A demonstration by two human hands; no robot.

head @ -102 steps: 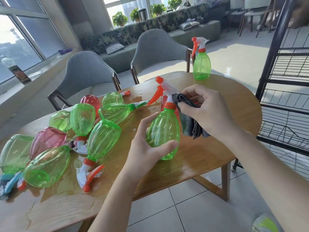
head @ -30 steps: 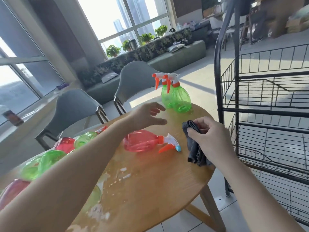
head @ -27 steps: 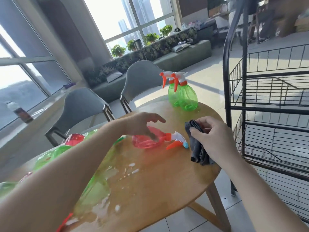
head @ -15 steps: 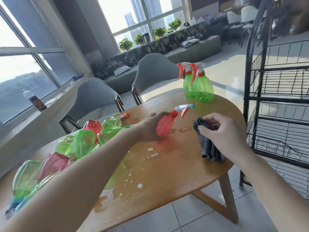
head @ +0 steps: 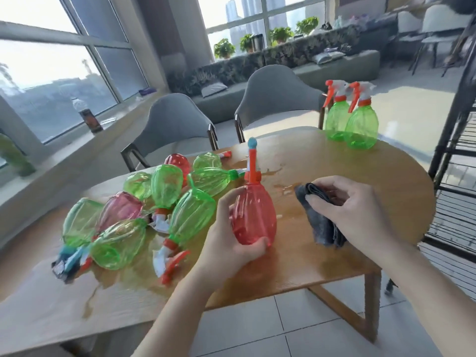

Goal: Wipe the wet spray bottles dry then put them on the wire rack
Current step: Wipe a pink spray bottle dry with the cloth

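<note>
One red ribbed plastic spray bottle is sitting in the left hand, fingers curling round its belly, its long axis pointing away toward the far edge, nozzle farthest. Just to its right the right hand is gripping a folded dark grey cloth, near but not touching the bottle. Left of it wet green and red bottles are lying heaped on the wooden table; two upright green bottles are standing far right beside the black wire rack; nothing is blocking the wipe

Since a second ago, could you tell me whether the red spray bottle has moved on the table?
Yes. The red spray bottle, then lying near the two upright green bottles, is now gripped upright by the left hand, nearer the table's front edge.
</note>
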